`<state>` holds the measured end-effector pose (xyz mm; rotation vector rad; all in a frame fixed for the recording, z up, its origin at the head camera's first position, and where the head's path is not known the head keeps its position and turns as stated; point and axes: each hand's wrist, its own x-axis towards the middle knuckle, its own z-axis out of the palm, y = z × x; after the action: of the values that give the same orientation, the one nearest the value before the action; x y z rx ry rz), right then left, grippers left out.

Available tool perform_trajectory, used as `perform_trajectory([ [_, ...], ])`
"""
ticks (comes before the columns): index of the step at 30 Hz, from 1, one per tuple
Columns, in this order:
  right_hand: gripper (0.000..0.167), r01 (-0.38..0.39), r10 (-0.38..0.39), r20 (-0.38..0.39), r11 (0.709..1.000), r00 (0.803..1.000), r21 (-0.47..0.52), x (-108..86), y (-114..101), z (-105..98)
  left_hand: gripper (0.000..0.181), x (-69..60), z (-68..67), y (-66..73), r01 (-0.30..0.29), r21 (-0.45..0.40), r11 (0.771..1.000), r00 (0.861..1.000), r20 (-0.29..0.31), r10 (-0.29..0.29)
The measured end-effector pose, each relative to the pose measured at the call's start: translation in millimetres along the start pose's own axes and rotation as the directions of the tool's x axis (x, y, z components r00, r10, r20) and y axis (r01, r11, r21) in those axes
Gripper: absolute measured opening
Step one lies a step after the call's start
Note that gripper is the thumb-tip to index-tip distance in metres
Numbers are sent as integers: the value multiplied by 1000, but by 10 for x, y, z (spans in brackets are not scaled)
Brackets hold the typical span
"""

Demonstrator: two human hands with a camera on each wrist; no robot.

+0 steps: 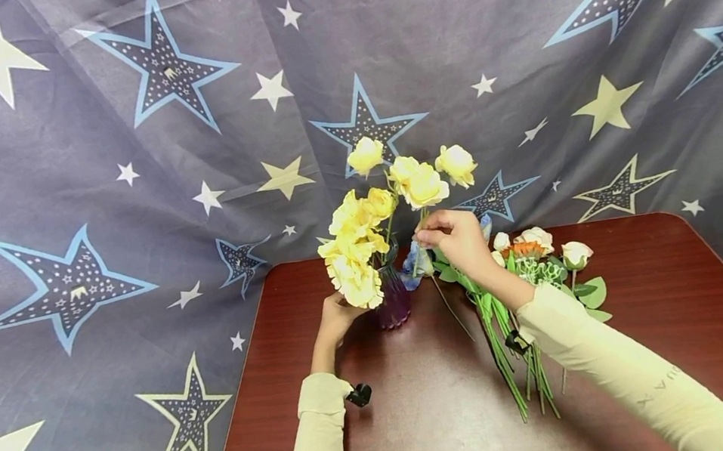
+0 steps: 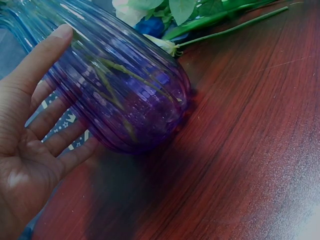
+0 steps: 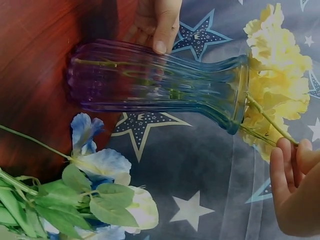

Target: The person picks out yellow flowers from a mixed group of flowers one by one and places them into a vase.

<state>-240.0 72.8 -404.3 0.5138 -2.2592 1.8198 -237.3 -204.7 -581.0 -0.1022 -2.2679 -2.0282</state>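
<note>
A ribbed glass vase (image 1: 392,304), purple at the base and blue toward the rim, stands on the table with yellow flowers (image 1: 353,257) in it. My left hand (image 1: 339,318) holds its side; in the left wrist view the thumb lies on the near glass and the fingers (image 2: 55,120) reach behind. Above the rim, my right hand (image 1: 463,241) pinches the stem (image 3: 272,121) of a yellow rose spray (image 1: 422,184) between thumb and fingertips. Stems show through the glass (image 3: 150,82). How far the pinched stem goes into the vase I cannot tell.
Right of the vase lies a pile of artificial flowers: a blue flower (image 1: 416,262), an orange flower (image 1: 522,250), a pale rose (image 1: 576,254) and green stems (image 1: 505,359). The reddish wooden table (image 1: 658,339) ends against a grey star-patterned cloth (image 1: 243,157).
</note>
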Motion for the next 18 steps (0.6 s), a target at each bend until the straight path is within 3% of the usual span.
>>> perform_trajectory([
  [8, 6, 74, -56, 112, 983, 992, -171, 64, -80, -53, 39, -4, 7, -18, 4, 1, 1000, 1000, -9, -4],
  [13, 7, 97, -65, 158, 974, 985, -203, 120, -137, -79, 39, -7, 5, -1, 4, -3, 1000, 1000, -10, -4],
  [18, 6, 82, -44, 172, 972, 984, -219, 160, -197, -88, 39, -54, -10, 147, 4, -28, 1000, 999, 33, -3],
])
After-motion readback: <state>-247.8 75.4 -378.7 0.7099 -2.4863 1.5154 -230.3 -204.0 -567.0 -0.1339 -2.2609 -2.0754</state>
